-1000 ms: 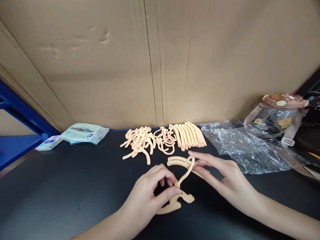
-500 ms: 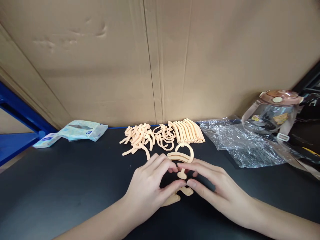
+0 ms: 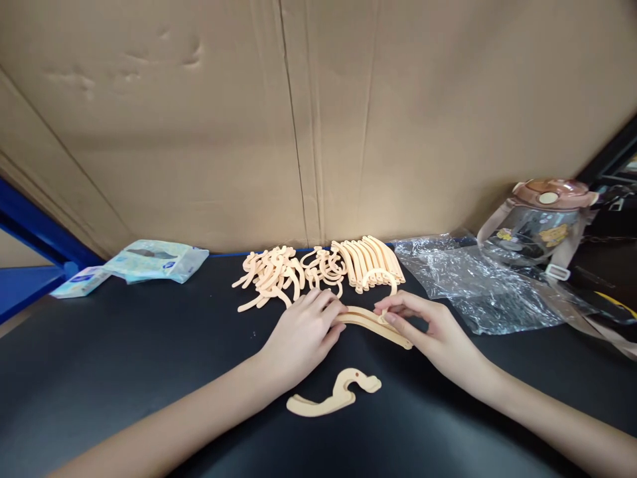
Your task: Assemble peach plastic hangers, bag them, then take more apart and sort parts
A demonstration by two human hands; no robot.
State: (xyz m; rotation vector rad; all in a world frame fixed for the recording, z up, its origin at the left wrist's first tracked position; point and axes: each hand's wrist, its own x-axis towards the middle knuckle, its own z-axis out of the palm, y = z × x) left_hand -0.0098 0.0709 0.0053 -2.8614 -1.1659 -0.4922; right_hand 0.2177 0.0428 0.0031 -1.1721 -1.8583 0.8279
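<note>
On the black table, my left hand (image 3: 302, 334) lies over the left end of a pale orange curved plastic bar (image 3: 374, 324), fingers curled on it. At the bar's middle, the fingertips of my right hand (image 3: 428, 326) pinch a hook piece onto it. A separate S-shaped plastic piece (image 3: 332, 396) lies loose on the table just in front of both hands. Behind the hands are a heap of hook pieces (image 3: 270, 277), some ring-shaped hooks (image 3: 326, 267) and a neat row of curved bars (image 3: 371, 259).
A cardboard wall (image 3: 318, 119) closes the back. Crumpled clear plastic wrap (image 3: 470, 282) and a brown-lidded water bottle (image 3: 540, 222) sit at the right. Tissue packs (image 3: 149, 260) lie at the left by a blue frame (image 3: 30, 229).
Both hands moved away from me, from the S-shaped piece to the curved bar. The S-shaped piece was let go and lies on the table. The hook in my right hand went with it.
</note>
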